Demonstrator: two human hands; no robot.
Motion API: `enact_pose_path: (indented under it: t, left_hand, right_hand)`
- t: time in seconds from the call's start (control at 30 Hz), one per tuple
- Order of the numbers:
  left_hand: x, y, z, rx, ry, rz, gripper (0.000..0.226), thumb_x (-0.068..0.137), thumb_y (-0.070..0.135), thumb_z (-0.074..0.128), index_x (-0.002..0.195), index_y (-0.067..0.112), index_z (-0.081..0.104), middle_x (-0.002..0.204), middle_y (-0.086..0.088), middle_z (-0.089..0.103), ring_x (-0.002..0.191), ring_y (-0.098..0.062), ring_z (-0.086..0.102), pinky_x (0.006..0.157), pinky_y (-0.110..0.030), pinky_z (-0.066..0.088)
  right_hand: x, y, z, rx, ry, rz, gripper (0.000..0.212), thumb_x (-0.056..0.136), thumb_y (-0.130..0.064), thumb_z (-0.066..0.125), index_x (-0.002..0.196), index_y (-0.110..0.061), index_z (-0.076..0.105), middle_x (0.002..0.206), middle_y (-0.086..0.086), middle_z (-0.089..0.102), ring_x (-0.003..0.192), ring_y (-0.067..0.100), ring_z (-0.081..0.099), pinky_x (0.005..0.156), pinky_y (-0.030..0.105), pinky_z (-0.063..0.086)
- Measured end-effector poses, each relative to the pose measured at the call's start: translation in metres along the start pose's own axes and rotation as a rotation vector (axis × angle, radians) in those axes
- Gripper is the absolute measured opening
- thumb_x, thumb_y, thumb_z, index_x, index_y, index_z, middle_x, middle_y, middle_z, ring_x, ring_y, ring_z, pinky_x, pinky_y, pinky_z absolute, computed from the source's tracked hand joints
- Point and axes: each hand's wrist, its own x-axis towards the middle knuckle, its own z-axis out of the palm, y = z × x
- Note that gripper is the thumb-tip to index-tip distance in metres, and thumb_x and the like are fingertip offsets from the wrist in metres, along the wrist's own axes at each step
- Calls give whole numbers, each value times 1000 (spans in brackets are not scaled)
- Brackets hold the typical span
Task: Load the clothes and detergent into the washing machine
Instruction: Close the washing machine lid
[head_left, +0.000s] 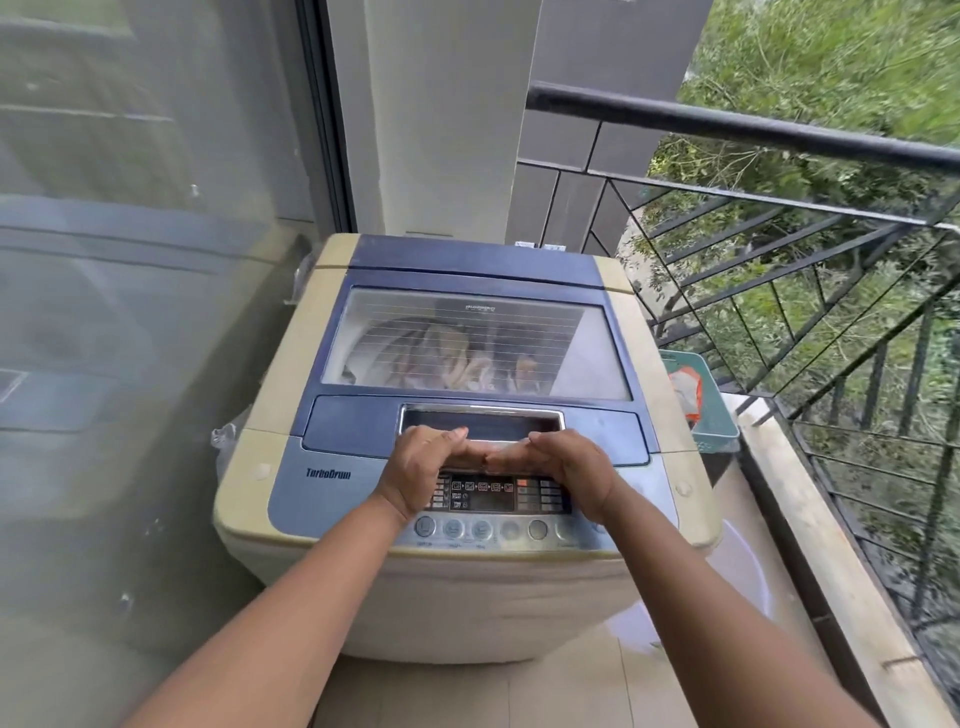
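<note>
The washing machine stood with its lid down, the clothes showing in the drum through the clear window. Off its right edge, a green basket held an orange-and-white packet. The left hand and right hand sat side by side at the lid's front edge, fingers curled onto the handle, thumbs almost meeting. A glass door ran close along the left; the railing bounded the right.

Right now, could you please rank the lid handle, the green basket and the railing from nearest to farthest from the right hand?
1. lid handle, gripped by the right hand.
2. green basket, low on the right.
3. railing, far back, right.
</note>
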Motion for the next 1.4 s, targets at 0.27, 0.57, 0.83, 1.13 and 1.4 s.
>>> enact_pose_path:
  t: [0.27,0.57,0.83,1.13,1.4]
  left_hand:
    - [-1,9,-2,-8,-12,-19,43,90,19,38,86,2,77,82,-10,76,76,-19,73,88,-13,45]
    - [0,4,-1,223,31,43,65,91,46,28,93,2,76,90,-10,76,87,-2,69,91,-15,46]
    - [5,1,0,2,57,-174,47,92,25,42,99,-13,69,80,-5,76,80,-10,72,84,-22,54]
    - [7,-10,-4,-85,57,-236,61,82,41,59,104,-15,65,86,-15,74,92,-27,67,92,-38,52]
    - [5,-2,-2,-140,52,-230,56,80,44,35,88,7,77,89,-4,77,91,-14,71,93,-27,48]
  right_hand:
    - [0,-5,4,-14,28,9,47,87,-21,35,96,7,72,104,26,69,112,32,62,110,43,37]
    - [1,-5,5,-15,60,25,47,83,-23,40,96,10,71,103,30,68,112,35,61,110,46,35]
    - [0,-10,7,20,60,46,47,81,-22,39,92,10,72,99,30,69,106,32,65,104,34,44]
    - [-3,-13,11,47,74,45,44,84,-18,36,88,6,73,96,26,71,101,32,67,96,31,50]
    - [-2,-11,10,12,79,18,42,84,-16,37,88,1,76,95,22,73,103,29,67,98,33,48]
